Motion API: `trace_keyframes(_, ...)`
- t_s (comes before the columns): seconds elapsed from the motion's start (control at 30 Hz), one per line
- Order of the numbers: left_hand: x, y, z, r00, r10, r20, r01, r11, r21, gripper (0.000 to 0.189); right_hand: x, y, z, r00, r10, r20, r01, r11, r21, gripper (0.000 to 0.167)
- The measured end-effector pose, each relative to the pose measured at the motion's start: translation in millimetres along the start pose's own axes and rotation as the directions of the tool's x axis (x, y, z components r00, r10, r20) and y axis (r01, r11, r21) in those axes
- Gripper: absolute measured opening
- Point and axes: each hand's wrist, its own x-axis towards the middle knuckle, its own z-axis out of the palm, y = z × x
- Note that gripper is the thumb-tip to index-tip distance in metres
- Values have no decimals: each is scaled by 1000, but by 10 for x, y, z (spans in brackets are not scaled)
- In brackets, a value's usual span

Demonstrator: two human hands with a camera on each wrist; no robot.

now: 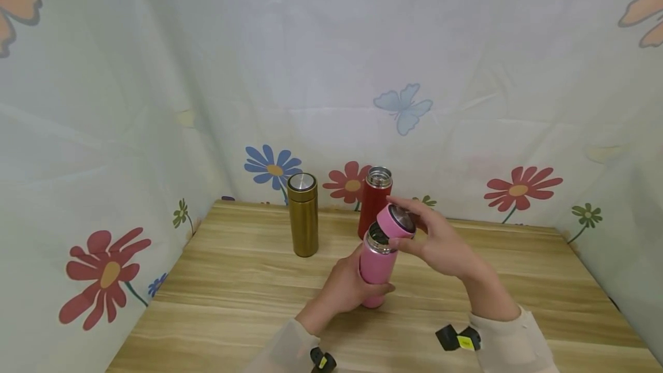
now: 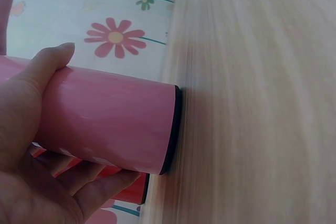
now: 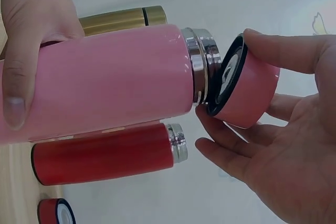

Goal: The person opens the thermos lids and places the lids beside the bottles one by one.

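My left hand (image 1: 342,288) grips the body of a pink thermos bottle (image 1: 377,266), fingers and thumb wrapped round it. The bottle is upright with its base at the wooden table, as the left wrist view shows. Its steel neck (image 3: 202,64) is uncovered. Between thumb and fingers, my right hand (image 1: 445,240) pinches the pink lid (image 3: 249,90), which has a silver top and a black inner rim. The lid tilts beside the bottle's mouth, one edge close to the steel rim; whether they touch I cannot tell.
A red thermos bottle (image 1: 374,203) without a lid stands behind the pink one. Left of it is a closed gold thermos bottle (image 1: 304,223). A red lid (image 3: 48,212) shows near the red bottle in the right wrist view. Flower-printed cloth (image 1: 331,62) hangs behind the table (image 1: 233,286).
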Motion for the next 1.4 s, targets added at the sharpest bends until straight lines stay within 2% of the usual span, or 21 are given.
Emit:
trace_keyframes(0.33, -3, 20, -6, 1000, -14, 0, 14, 1000, -7, 82, -88, 121, -24, 1000, 12, -16, -11, 998, 66, 66)
trace_keyframes(0.63, -3, 19, -8, 1000, -12, 0, 12, 1000, -14, 81, -151, 241, 6, 999, 22, -49, -13, 984, 176, 62)
trace_keyframes(0.8, -11, 29, -12, 1000, -15, 7, 15, 1000, -19, 82, -200, 317, 46, 997, 32, -71, -13, 968, 249, 61)
trace_keyframes(1.03, -14, 42, -19, 1000, -18, -1, 18, 1000, -13, 81, -249, 437, 117, 996, 63, -59, -40, 939, 341, 62)
trace_keyframes(1.4, -6, 15, 8, 1000, 3, -15, -3, 1000, -2, 79, -336, 606, 253, 986, 142, -81, -96, 903, 420, 65)
